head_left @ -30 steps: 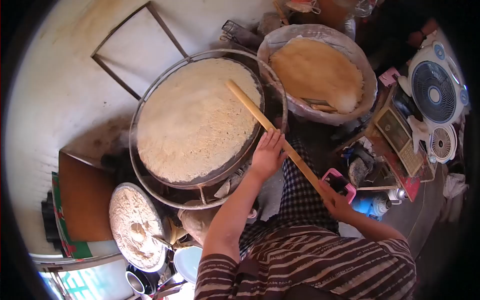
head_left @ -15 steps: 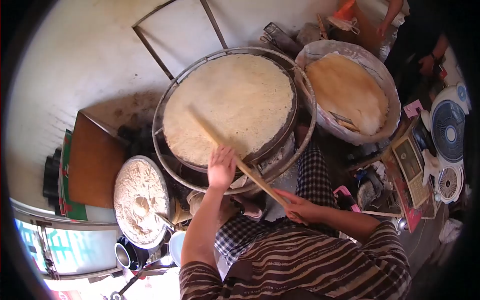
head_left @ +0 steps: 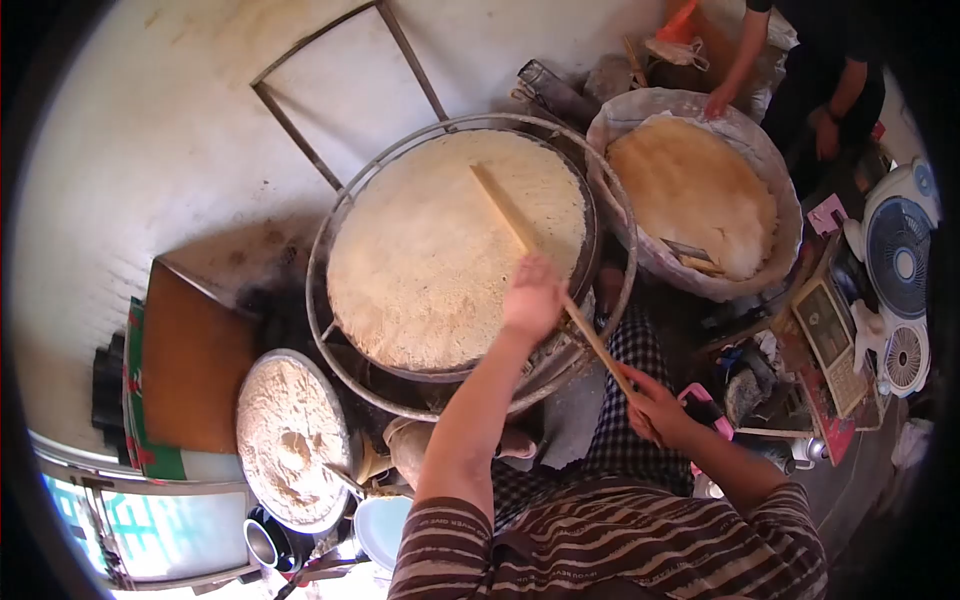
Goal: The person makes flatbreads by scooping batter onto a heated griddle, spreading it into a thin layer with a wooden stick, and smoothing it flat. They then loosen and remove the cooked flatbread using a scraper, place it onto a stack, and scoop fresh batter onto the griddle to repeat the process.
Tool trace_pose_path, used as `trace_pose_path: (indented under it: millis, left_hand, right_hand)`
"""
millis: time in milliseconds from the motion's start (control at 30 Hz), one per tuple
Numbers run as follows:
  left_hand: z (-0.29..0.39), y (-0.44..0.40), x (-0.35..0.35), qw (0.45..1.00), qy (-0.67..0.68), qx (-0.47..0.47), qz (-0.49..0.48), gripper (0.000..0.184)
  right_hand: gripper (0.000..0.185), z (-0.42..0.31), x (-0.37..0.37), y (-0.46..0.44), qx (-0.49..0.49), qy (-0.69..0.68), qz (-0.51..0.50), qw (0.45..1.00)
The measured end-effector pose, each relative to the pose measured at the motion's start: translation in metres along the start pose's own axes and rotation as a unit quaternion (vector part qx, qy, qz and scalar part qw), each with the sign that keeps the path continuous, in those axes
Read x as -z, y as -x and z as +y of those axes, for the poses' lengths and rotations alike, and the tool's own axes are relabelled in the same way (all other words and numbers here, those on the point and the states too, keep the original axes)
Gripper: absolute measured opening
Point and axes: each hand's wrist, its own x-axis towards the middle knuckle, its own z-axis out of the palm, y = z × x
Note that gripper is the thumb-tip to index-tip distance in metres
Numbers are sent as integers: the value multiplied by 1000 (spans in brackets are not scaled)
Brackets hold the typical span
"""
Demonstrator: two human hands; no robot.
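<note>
A large round griddle, ringed by a metal frame (head_left: 321, 352), carries a thin pale sheet of batter (head_left: 430, 260). Over it slants a long flat wooden stick (head_left: 502, 208), its far end on the upper part of the sheet. My left hand (head_left: 534, 297) is closed round the middle of the stick, above the griddle's lower right part. Further down, my right hand (head_left: 657, 408) grips the stick's near end, in front of my checked apron.
A lined basket (head_left: 612, 237) of browned flatbread stands at the upper right, a co-worker's hand (head_left: 718, 101) at its rim. A bowl of batter (head_left: 290, 420) is at the lower left. Fans (head_left: 897, 250) and a scale (head_left: 830, 340) stand at the right.
Since the last earlier frame, my left hand and the stick's far end have moved right and up across the griddle. My right hand moved right. The co-worker's hand has come to the basket rim.
</note>
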Motion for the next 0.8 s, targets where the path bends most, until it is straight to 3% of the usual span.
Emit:
trace_pose_path:
  millis: [100, 167, 267, 400, 467, 500, 600, 667, 733, 800]
  left_hand:
    - [-61, 7, 8, 998, -4, 57, 21, 42]
    - [-109, 31, 20, 994, -30, 80, 75, 31]
    - [-147, 86, 56, 988, -42, 135, 69, 32]
    - [-118, 160, 81, 977, -84, 158, 111, 34]
    - [-79, 190, 65, 971, -102, 176, 126, 38]
    - [-58, 194, 56, 970, -103, 178, 127, 42]
    - [-3, 158, 51, 988, -34, 147, 42, 57]
    - [7, 104, 43, 996, 25, 71, 45, 61]
    - [-5, 57, 32, 999, 21, 19, 38, 57]
    - [-29, 37, 24, 999, -2, 48, 21, 49]
  right_hand:
    - [51, -9, -23, -51, -56, -119, -116, 985]
    - [47, -17, -55, -80, -114, -124, -142, 975]
    - [50, -5, -92, -107, -128, -114, -208, 963]
    - [55, 14, -84, -95, -79, 90, -282, 952]
    - [57, 12, -63, -67, 4, 219, -250, 943]
    - [58, 24, -43, -56, 89, 289, -223, 927]
    - [59, 47, 10, -34, 355, 447, -81, 817]
    - [56, 19, 7, -13, 295, 396, -15, 869]
    - [55, -12, -13, 1, 30, 247, 31, 968]
    - [54, -27, -30, -28, 1, 149, -41, 988]
